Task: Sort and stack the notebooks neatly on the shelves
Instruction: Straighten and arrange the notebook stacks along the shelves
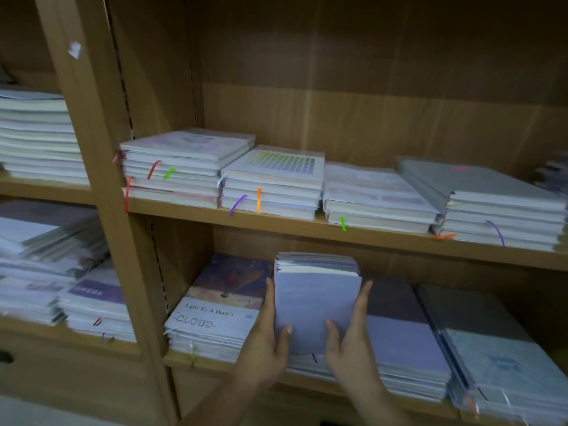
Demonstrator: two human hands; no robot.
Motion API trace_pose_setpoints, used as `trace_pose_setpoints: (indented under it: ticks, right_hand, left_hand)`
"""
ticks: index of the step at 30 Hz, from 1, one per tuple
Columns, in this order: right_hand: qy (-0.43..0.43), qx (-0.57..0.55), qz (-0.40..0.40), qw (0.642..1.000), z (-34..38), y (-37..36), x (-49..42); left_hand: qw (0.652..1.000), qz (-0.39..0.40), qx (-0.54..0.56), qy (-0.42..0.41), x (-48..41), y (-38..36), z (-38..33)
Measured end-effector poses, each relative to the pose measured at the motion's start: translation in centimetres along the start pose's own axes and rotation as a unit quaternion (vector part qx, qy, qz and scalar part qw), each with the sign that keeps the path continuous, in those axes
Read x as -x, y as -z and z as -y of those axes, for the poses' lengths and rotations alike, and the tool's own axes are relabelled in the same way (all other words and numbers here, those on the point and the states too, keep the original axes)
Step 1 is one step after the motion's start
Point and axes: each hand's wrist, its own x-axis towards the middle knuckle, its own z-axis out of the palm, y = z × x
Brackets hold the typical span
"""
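A small stack of lavender-covered notebooks point(316, 299) is tilted up in front of the lower shelf, held from both sides. My left hand point(267, 336) grips its left edge and my right hand point(350, 339) grips its right edge, thumbs on the front cover. Below and behind it lies a flat pile of purple notebooks point(405, 342). To the left sits a pile topped by a "CLOUD" diary point(215, 309). On the upper shelf point(307, 224) stand several low piles of notebooks point(273, 179) with coloured ribbon bookmarks.
A wooden upright point(123, 241) divides this bay from the left bay, where more notebook piles point(40, 136) fill two shelves. A grey-blue pile point(498, 358) lies at the lower right. The space above the upper shelf's piles is open.
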Motion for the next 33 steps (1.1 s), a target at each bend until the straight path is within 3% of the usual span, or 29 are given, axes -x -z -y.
trace_pose_setpoints:
  ticks: [11, 21, 33]
  right_hand:
    - [0.039, 0.042, -0.021, 0.998, -1.3, -0.2, -0.1]
    - [0.065, 0.028, -0.033, 0.997, -0.7, -0.1, -0.8]
    - [0.031, 0.04, 0.001, 0.999, -1.2, -0.2, -1.1]
  left_hand:
    - [0.997, -0.043, -0.064, -0.014, 0.6, -1.0, 0.7]
    - [0.999, -0.016, -0.027, -0.028, -0.7, -0.5, -0.9]
    - [0.998, -0.01, -0.069, 0.005, -0.7, -1.4, 0.4]
